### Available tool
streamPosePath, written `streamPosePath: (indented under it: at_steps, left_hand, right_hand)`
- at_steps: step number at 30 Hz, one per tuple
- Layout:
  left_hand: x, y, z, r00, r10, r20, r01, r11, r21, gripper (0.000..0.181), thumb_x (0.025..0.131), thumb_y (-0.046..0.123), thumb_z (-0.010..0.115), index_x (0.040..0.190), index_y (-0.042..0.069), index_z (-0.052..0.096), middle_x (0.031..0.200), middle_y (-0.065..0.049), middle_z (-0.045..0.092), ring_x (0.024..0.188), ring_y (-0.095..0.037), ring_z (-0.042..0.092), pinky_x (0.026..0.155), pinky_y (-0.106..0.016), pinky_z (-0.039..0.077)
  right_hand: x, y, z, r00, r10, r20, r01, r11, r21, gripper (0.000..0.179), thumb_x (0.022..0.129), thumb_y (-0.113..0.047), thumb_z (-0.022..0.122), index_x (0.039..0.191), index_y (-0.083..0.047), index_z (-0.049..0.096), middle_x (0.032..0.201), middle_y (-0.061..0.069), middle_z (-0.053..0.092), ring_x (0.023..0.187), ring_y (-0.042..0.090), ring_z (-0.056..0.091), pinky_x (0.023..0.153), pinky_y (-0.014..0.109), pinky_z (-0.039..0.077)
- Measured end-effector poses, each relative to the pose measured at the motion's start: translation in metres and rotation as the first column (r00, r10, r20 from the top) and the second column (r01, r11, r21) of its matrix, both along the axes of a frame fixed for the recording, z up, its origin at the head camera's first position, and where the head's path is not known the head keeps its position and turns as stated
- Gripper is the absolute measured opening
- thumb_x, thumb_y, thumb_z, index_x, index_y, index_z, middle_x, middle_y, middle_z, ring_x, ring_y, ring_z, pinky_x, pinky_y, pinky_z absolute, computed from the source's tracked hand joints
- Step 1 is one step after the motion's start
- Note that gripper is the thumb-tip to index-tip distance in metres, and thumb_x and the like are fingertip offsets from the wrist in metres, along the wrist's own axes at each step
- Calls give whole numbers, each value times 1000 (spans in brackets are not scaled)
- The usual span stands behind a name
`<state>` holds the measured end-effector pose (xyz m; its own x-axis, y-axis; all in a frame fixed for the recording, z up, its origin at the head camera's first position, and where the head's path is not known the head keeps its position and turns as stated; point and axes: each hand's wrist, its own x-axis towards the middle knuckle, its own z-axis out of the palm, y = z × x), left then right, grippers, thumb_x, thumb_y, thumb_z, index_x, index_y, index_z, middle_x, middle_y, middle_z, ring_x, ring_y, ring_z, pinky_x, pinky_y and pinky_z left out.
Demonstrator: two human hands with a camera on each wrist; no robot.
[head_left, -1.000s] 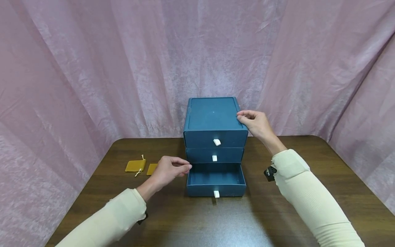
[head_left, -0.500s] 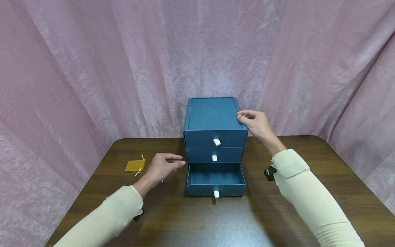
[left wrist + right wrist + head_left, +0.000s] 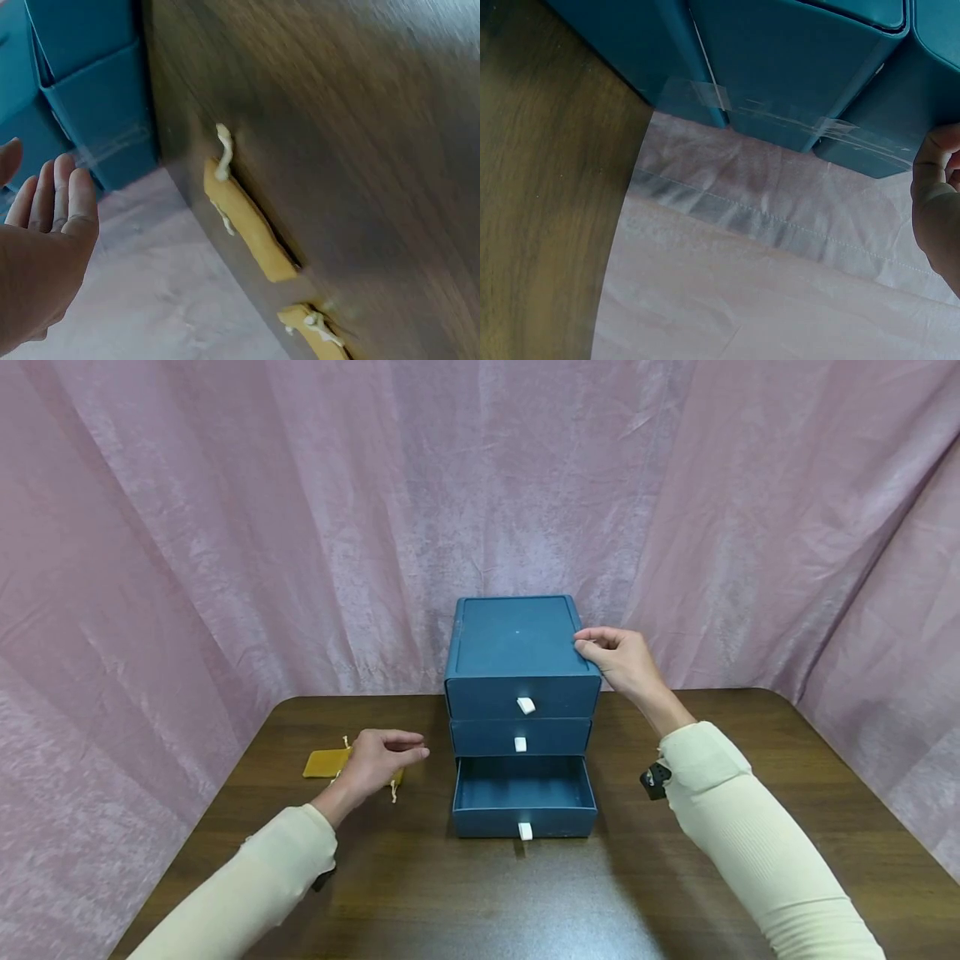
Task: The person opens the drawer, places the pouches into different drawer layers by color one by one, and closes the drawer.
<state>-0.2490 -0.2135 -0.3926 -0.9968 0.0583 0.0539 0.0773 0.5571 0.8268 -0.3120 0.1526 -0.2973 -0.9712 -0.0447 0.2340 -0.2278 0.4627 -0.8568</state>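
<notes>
A blue unit of stacked drawers stands at the back of the table. Its bottom drawer is pulled out and has nothing inside; the upper two are closed. My left hand, fingers extended and thumb apart, hovers left of the unit with nothing in it. Beneath and behind it lie two mustard drawstring pouches: the left pouch and the right pouch, which the hand mostly covers in the head view. My right hand rests thumb and fingertips on the unit's top right edge.
White pull tabs, such as the top tab, sit on the drawer fronts. Clear tape joins the stacked sections at the side. A pink curtain hangs right behind the brown wooden table.
My left hand has drawn back leftward from the open drawer's side to above the pouches. My right hand stays at the unit's top edge, and the drawers look nearly unmoved.
</notes>
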Motion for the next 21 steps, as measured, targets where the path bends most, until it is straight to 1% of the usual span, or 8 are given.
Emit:
streamPosePath:
  at_steps: [5, 9, 12, 17, 21]
  left_hand:
    - [-5, -10, -4, 999, 3, 36, -4, 1000, 3, 31, 88, 17, 79, 116, 3, 74, 113, -12, 72, 103, -26, 67, 80, -32, 57]
    - [-8, -17, -9, 998, 10, 58, -10, 1000, -3, 34, 88, 17, 78, 119, 1, 72, 111, -13, 73, 105, -28, 67, 84, -34, 57]
    - [-10, -22, -13, 998, 11, 54, -10, 1000, -20, 37, 89, 17, 78, 120, 0, 71, 110, -13, 73, 105, -29, 67, 84, -36, 57]
    - [-13, -29, -18, 999, 29, 38, -28, 999, -38, 37, 88, 16, 79, 120, -3, 71, 107, -14, 74, 104, -29, 68, 80, -32, 57]
    - [-15, -32, -22, 998, 45, 39, -44, 998, -42, 36, 87, 13, 79, 118, -4, 71, 105, -15, 74, 101, -28, 69, 77, -30, 57]
  right_hand:
    - [0, 0, 0, 1000, -2, 3, 2, 1000, 1, 30, 101, -23, 61, 122, -4, 70, 87, 5, 56, 88, 21, 47, 71, 30, 39]
    - [0, -1, 0, 1000, -4, 1, 4, 1000, 2, 30, 100, -23, 62, 122, -4, 70, 89, 5, 58, 92, 21, 48, 75, 29, 41]
    - [0, -1, 0, 1000, -3, -1, 3, 1000, 1, 30, 100, -23, 62, 122, -3, 70, 88, 4, 58, 92, 20, 48, 75, 29, 41]
    - [0, -1, -1, 1000, -4, 3, 4, 1000, -3, 30, 101, -23, 61, 122, -4, 70, 87, 5, 57, 88, 21, 48, 72, 29, 40]
    - [0, -1, 0, 1000, -2, 0, 2, 1000, 3, 31, 101, -25, 61, 122, -4, 70, 88, 5, 58, 92, 21, 49, 75, 29, 41]
